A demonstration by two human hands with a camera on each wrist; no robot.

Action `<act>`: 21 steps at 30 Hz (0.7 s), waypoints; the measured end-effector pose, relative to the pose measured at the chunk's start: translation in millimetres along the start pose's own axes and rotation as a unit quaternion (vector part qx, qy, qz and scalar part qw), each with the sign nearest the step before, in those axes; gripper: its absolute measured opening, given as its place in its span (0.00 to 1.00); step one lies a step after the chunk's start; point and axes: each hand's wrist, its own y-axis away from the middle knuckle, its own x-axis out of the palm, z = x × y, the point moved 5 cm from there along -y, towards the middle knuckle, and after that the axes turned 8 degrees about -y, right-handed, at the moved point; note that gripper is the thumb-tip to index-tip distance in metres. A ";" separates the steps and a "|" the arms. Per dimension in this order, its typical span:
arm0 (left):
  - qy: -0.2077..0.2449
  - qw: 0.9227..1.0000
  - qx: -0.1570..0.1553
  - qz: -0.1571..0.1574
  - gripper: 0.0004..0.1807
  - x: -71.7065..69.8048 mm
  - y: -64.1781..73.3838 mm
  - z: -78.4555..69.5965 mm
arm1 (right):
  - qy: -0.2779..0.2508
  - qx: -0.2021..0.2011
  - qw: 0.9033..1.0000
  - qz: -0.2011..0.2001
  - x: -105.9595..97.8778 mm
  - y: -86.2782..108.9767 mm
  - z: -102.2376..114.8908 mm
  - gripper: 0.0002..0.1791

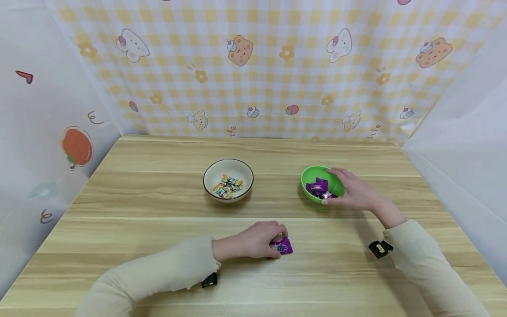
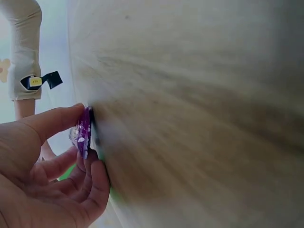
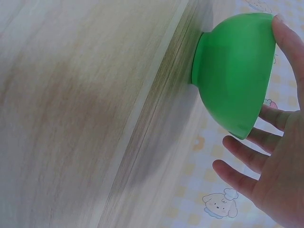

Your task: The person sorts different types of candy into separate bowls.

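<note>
My left hand (image 1: 259, 240) pinches a purple-wrapped candy (image 1: 283, 246) low at the tabletop. In the left wrist view, thumb and fingertips hold the candy (image 2: 83, 133) by its two ends. My right hand (image 1: 356, 191) holds the right side of a green bowl (image 1: 309, 171), thumb at the near rim and fingers at the far rim. Several purple candies (image 1: 318, 186) lie inside it. The right wrist view shows the green bowl (image 3: 235, 71) on its foot, with the thumb on its rim and the lower fingers of the right hand (image 3: 280, 161) spread.
A cream bowl (image 1: 211, 176) with a dark rim stands left of the green one, holding several yellow-wrapped candies (image 1: 228, 186). The wooden table (image 1: 158, 176) ends at a checked cloth (image 1: 269, 66) behind and white sheets at the sides.
</note>
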 end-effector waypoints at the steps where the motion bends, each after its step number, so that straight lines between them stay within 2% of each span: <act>1: 0.000 1.000 -0.001 0.003 0.17 0.2 0.1 0.3 | 0.000 0.001 1.000 0.001 0.3 0.1 -0.1 0.52; 7: 0.019 1.000 0.000 0.003 0.12 -1.4 1.4 2.2 | -0.002 0.005 1.000 0.004 1.1 0.7 -0.8 0.52; 12: 0.089 0.996 -0.012 0.001 0.08 -3.7 -0.6 8.7 | -0.006 0.004 1.000 0.003 1.0 0.3 -0.7 0.52; 18: 0.180 0.982 -0.055 0.007 0.12 -8.7 -4.3 18.5 | -0.006 0.000 1.000 0.001 0.0 -0.5 -0.6 0.52; 21: 0.234 0.968 -0.090 0.011 0.14 -12.5 -5.6 21.6 | -0.004 -0.002 1.000 0.001 -0.3 -0.7 -0.6 0.52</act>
